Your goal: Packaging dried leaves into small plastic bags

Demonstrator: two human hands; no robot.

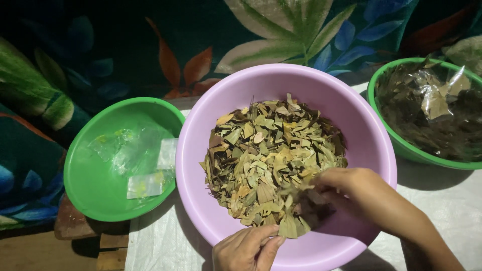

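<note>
Dried leaves (271,165) fill the pink basin (361,125), seemingly mostly unsorted; right hand (346,188) clutches a bunch; left hand (246,248) pinches one leaf. Left green bowl (90,185) holds only clear bags (145,160).

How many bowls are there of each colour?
Green bowls: 2, one at the left with clear plastic bags inside, one at the right with dark leaves.
Pink bowls: 1, in the middle, full of dried leaves.
Total: 3 bowls.

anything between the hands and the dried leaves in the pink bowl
Nothing visible. The right hand is already in the dried leaves, and the left hand pinches a leaf at the pink bowl near rim.
</note>
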